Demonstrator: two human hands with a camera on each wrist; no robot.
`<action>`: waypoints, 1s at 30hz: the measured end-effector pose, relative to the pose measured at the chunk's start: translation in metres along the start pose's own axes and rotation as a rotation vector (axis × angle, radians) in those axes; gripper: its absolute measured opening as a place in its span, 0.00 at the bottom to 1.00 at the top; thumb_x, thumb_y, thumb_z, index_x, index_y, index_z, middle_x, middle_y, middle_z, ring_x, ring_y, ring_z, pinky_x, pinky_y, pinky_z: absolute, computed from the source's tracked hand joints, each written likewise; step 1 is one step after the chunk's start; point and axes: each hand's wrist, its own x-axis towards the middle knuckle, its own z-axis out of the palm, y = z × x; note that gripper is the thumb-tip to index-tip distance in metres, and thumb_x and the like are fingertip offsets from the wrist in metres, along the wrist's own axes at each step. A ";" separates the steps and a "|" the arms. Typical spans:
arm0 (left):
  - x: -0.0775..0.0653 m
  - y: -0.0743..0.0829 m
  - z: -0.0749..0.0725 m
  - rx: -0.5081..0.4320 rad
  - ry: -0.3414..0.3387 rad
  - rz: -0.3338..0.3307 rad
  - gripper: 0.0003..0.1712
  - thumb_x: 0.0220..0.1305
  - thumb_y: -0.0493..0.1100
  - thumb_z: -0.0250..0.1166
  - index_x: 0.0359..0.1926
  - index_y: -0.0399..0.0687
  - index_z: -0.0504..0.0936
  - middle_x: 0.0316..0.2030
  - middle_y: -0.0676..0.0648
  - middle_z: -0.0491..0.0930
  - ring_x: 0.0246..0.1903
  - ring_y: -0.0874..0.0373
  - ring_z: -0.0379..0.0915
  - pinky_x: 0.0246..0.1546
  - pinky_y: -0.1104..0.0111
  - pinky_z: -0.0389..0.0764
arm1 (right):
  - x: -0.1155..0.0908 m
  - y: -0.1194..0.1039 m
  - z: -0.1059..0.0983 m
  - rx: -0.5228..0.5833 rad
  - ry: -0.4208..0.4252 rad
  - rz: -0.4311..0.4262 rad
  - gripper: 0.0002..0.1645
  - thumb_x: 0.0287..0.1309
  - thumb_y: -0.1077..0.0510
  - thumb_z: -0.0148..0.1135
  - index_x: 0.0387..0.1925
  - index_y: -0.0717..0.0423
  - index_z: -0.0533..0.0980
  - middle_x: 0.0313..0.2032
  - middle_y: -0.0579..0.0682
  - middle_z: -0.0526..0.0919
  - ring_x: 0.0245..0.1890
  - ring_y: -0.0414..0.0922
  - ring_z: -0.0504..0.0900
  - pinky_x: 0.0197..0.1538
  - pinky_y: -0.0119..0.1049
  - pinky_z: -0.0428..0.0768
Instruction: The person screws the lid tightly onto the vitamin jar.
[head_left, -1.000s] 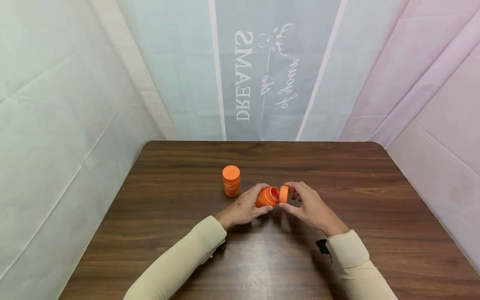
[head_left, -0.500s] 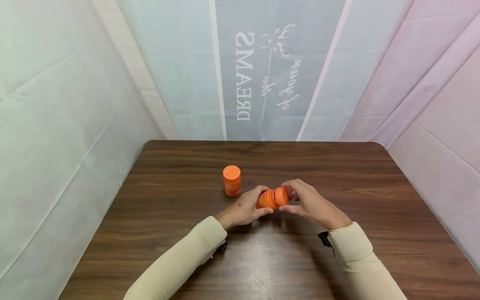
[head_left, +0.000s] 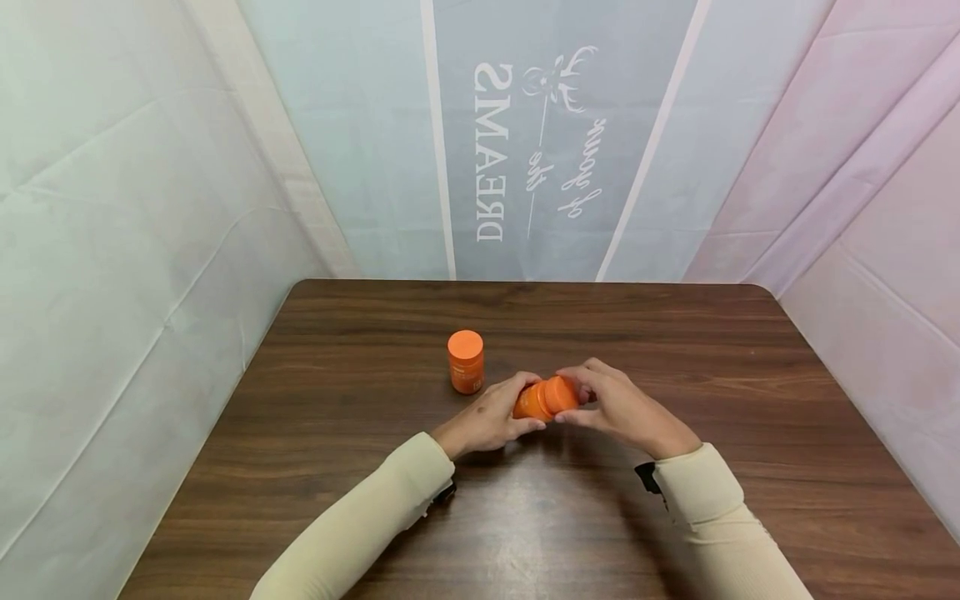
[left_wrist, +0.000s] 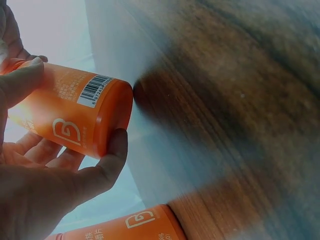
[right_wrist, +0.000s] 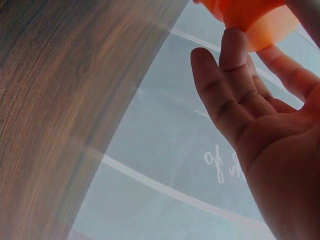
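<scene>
My left hand (head_left: pixel 491 415) grips an orange bottle (head_left: pixel 531 403) with a white logo and a barcode; it lies tilted, its mouth end toward the right. In the left wrist view the fingers wrap round the bottle (left_wrist: pixel 70 107), one fingertip at its base. My right hand (head_left: pixel 617 410) pinches the orange cap (head_left: pixel 562 394) between thumb and fingers, right at the bottle's mouth. In the right wrist view the cap (right_wrist: pixel 270 25) shows at the top, held by fingertips. The bottle's neck is covered by the cap in the head view.
A second orange bottle (head_left: pixel 467 363), capped, stands upright on the dark wooden table (head_left: pixel 360 350), just behind and left of the left hand. A printed cloth backdrop (head_left: pixel 525 167) hangs behind the table's far edge, with pale cloth walls at both sides.
The cap was apart from the bottle's open mouth a second ago; my right hand has brought it left onto the mouth and turned it. The left hand has barely moved.
</scene>
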 end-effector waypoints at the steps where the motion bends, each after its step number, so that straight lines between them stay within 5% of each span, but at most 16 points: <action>1: 0.000 0.000 0.000 -0.001 -0.002 -0.001 0.32 0.65 0.46 0.70 0.66 0.50 0.67 0.52 0.50 0.75 0.44 0.61 0.72 0.47 0.69 0.75 | 0.000 0.000 0.000 -0.005 -0.001 0.001 0.34 0.50 0.56 0.79 0.57 0.65 0.77 0.38 0.49 0.75 0.33 0.44 0.76 0.35 0.34 0.80; 11: 0.000 -0.001 0.004 -0.020 0.017 0.035 0.31 0.64 0.44 0.71 0.64 0.49 0.68 0.53 0.50 0.76 0.44 0.61 0.73 0.47 0.70 0.76 | 0.000 -0.002 0.007 -0.076 0.020 0.150 0.27 0.62 0.38 0.66 0.39 0.59 0.79 0.26 0.42 0.78 0.24 0.36 0.75 0.30 0.33 0.77; 15: -0.001 -0.001 0.005 -0.014 0.016 0.043 0.31 0.64 0.44 0.70 0.65 0.49 0.68 0.53 0.50 0.76 0.44 0.61 0.72 0.47 0.70 0.75 | -0.003 -0.002 0.005 -0.102 -0.027 0.185 0.38 0.59 0.32 0.65 0.55 0.59 0.76 0.38 0.45 0.81 0.32 0.40 0.80 0.35 0.37 0.79; 18: -0.001 -0.002 0.006 -0.013 0.017 0.044 0.31 0.64 0.45 0.70 0.65 0.49 0.68 0.53 0.50 0.76 0.44 0.61 0.72 0.48 0.70 0.75 | -0.007 -0.001 0.000 -0.085 -0.082 0.115 0.43 0.57 0.40 0.71 0.67 0.56 0.69 0.48 0.47 0.79 0.40 0.44 0.82 0.40 0.40 0.81; 21: -0.002 -0.003 0.007 -0.012 0.020 0.051 0.31 0.64 0.45 0.70 0.65 0.50 0.68 0.53 0.50 0.76 0.45 0.61 0.72 0.49 0.69 0.75 | -0.009 0.000 -0.004 -0.077 -0.121 0.034 0.38 0.58 0.51 0.73 0.67 0.54 0.68 0.48 0.47 0.78 0.41 0.46 0.82 0.41 0.39 0.81; 26: -0.002 -0.004 0.009 -0.015 0.020 0.059 0.31 0.64 0.45 0.70 0.65 0.50 0.68 0.53 0.50 0.76 0.44 0.61 0.72 0.48 0.70 0.75 | -0.009 0.000 0.000 -0.095 -0.081 0.085 0.26 0.63 0.44 0.68 0.55 0.54 0.76 0.36 0.41 0.81 0.30 0.38 0.79 0.33 0.34 0.78; 30: -0.003 -0.003 0.010 -0.021 0.018 0.054 0.31 0.64 0.44 0.70 0.65 0.50 0.68 0.54 0.50 0.76 0.45 0.61 0.73 0.48 0.69 0.76 | -0.005 -0.003 0.007 -0.164 -0.033 0.182 0.27 0.66 0.33 0.57 0.36 0.53 0.78 0.22 0.40 0.77 0.19 0.35 0.72 0.27 0.34 0.74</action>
